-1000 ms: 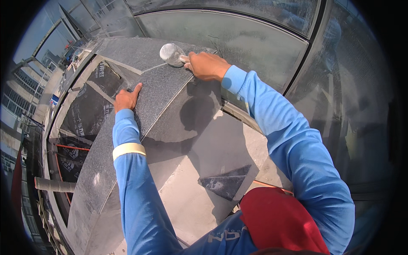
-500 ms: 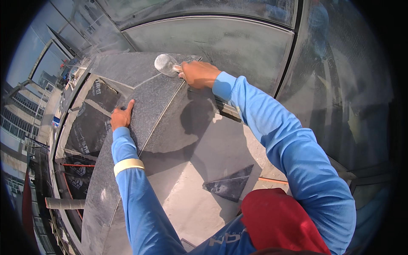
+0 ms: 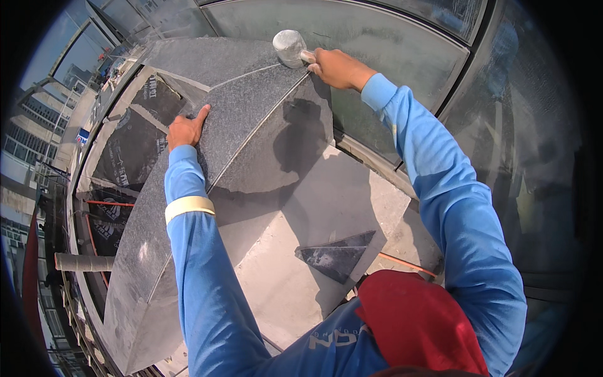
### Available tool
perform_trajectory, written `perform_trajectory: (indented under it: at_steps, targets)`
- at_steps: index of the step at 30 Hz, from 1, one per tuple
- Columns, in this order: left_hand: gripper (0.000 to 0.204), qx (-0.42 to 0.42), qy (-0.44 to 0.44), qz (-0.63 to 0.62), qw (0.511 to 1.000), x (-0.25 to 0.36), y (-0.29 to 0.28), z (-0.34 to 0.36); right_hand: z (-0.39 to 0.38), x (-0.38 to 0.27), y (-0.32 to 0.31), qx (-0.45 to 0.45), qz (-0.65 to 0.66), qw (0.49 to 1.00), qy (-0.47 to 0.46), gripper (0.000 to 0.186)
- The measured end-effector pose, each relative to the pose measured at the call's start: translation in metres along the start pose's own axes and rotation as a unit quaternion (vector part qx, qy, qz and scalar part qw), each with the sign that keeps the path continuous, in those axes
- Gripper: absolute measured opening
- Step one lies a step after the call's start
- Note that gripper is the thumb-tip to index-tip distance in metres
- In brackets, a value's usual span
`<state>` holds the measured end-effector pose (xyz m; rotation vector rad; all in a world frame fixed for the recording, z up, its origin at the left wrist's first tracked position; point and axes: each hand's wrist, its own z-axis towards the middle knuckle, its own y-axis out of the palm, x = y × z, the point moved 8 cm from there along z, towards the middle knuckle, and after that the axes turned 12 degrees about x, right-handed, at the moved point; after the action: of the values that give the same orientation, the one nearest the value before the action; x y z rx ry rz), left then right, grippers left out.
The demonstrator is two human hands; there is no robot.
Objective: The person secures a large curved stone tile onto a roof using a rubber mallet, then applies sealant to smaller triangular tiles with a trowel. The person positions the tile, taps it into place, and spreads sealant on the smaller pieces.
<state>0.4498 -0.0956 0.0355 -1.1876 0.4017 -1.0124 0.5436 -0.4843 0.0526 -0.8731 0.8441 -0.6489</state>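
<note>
My right hand [image 3: 339, 68] is closed round the short handle of a mallet with a whitish, round head [image 3: 289, 48]. The mallet head is at the far right corner of a dark grey stone slab [image 3: 245, 113]; whether it touches the stone, I cannot tell. My left hand [image 3: 187, 129] lies on the slab's left edge, thumb stretched out and the other fingers partly hidden over the edge. A second grey slab [image 3: 207, 56] adjoins it beyond a pale joint line. A triangular dark stone piece [image 3: 339, 256] lies on the pale slab below.
A glass wall with dark frames [image 3: 326, 38] runs along the far and right side. Left of the slab is a recess lined with printed black sheeting [image 3: 129, 151]. A grey pipe [image 3: 85, 262] sticks out at lower left. An orange rod [image 3: 408, 265] lies near the red cloth [image 3: 418, 320].
My view has shifted, so the slabs sit differently in the picture. The mallet, in my right hand, appears a little raised over the corner. My left hand stays on the slab's edge.
</note>
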Motion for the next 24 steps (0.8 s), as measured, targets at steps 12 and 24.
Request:
perform_trajectory:
  at_steps: [12,24]
  targets:
    - [0.104,0.002,0.002,0.001,1.0,-0.002,-0.001,-0.002,-0.001,-0.004,-0.002,0.047,-0.013,0.999,-0.001,0.037]
    - [0.105,0.011,0.009,0.001,1.0,0.001,-0.001,0.0,-0.002,-0.007,-0.01,0.036,-0.012,0.999,0.01,0.037]
